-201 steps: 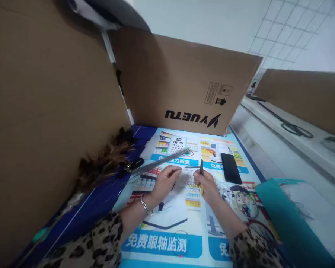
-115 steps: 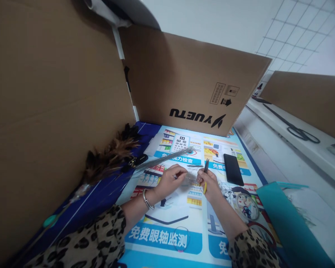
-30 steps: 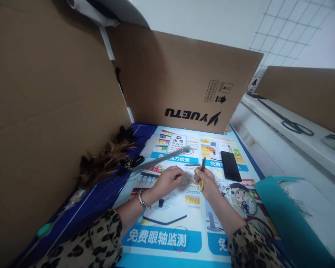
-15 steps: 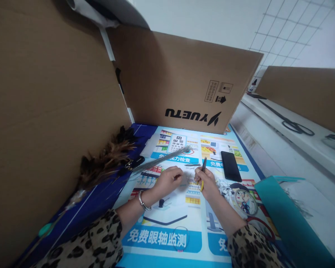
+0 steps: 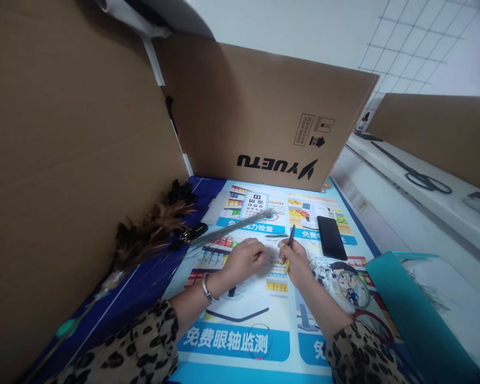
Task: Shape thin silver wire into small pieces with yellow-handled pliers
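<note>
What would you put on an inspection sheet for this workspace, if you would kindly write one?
Surface: printed sheet with Chinese lettering and an eye-chart picture; dark blue covering along the left.
Job's things: yellow-handled cutting tool, pliers or scissors; bundle of thin grey wires; short pieces near the hands.
Clutter: black phone, feather duster, teal box with thin strands.
Hands: left curled, any fine content unclear; right closed around the tool.
Cables: nothing seen that is clearly one.
Surroundings: upright cardboard panel printed YUETU upside down; dark looped item on the ledge, possibly scissors.
</note>
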A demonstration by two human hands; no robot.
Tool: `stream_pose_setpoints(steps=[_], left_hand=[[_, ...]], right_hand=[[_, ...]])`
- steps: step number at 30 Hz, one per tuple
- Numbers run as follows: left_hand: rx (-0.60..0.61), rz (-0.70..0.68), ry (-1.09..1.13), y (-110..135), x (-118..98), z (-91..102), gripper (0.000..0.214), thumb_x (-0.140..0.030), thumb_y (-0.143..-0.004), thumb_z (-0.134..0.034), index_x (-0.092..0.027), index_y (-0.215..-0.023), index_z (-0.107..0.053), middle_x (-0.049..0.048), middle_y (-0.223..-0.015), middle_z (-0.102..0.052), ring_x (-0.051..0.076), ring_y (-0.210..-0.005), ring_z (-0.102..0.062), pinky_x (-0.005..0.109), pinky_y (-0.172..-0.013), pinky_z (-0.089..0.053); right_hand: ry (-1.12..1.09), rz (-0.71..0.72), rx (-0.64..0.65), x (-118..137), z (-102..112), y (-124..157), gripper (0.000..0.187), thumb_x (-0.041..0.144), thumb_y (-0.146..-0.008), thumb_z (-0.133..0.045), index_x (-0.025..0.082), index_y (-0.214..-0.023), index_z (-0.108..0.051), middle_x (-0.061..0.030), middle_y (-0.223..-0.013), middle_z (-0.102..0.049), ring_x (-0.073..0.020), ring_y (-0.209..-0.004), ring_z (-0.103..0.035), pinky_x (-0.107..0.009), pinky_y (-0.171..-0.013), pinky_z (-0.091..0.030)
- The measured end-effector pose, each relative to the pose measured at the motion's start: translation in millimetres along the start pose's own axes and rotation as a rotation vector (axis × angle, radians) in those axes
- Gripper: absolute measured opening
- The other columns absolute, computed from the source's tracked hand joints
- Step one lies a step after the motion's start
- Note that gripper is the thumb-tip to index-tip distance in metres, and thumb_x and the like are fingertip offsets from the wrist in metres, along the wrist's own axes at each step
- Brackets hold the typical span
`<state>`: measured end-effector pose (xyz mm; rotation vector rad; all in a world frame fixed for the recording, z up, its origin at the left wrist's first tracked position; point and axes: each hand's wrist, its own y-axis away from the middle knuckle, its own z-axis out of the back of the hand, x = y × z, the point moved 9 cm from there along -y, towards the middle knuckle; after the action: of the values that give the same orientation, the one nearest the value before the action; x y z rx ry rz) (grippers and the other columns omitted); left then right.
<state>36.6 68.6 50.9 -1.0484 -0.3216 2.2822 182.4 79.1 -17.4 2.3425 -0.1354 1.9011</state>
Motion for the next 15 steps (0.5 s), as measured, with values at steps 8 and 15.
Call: stream_pose_setpoints(steps=[8, 15], left_hand=[[-0.012, -0.042, 0.029, 0.0, -5.4, 5.7, 0.016, -0.009, -0.073, -0.047, -0.018, -0.075, -0.060, 0.0034, -0.072, -0.057, 0.016, -0.074, -0.050, 0.028, -0.068, -0.039], [-0.040, -0.022, -0.011, 0.0, -3.3, 8.7, 0.015, -0.010, -0.073, -0.046, -0.018, -0.077, -0.058, 0.0040, -0.074, -0.057, 0.017, -0.075, -0.050, 0.029, -0.068, -0.039]], right_hand=[[0.018, 0.037, -0.063, 0.5, 4.8, 0.6, 0.022, 0.038, -0.069, -0.063, 0.020, -0.075, -0.053, 0.0060, -0.052, -0.046, -0.0084, -0.050, -0.042, -0.023, -0.051, -0.033], [-0.005, 0.041, -0.076, 1.4, 4.4, 2.3, 0.024, 0.040, -0.067, -0.064, 0.020, -0.075, -0.053, 0.0056, -0.053, -0.047, -0.0089, -0.051, -0.043, -0.023, -0.052, -0.034]])
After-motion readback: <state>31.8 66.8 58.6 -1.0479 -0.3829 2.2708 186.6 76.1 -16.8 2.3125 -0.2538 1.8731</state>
